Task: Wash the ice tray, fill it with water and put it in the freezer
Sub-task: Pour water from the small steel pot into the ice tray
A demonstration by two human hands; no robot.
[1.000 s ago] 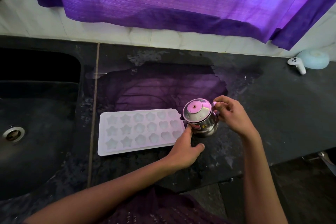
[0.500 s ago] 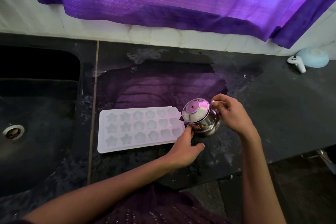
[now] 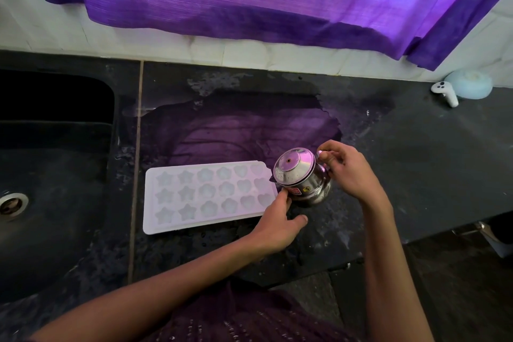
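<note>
I see the white ice tray (image 3: 209,195) lying flat on the dark wet tabletop (image 3: 416,161), just right of the sink (image 3: 55,175). My right hand (image 3: 348,172) is curled around the handle of the small steel kettle (image 3: 302,178), which leans toward the tray's right end. My left hand (image 3: 280,221) has relaxed fingers that touch the kettle base. I think the spout is hidden, so water could miss the small cells and run over the tabletop, or the light tray could slide if pushed

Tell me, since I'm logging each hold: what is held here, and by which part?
The right hand holds the metal kettle by its handle. The left hand only touches the kettle's base.
</note>
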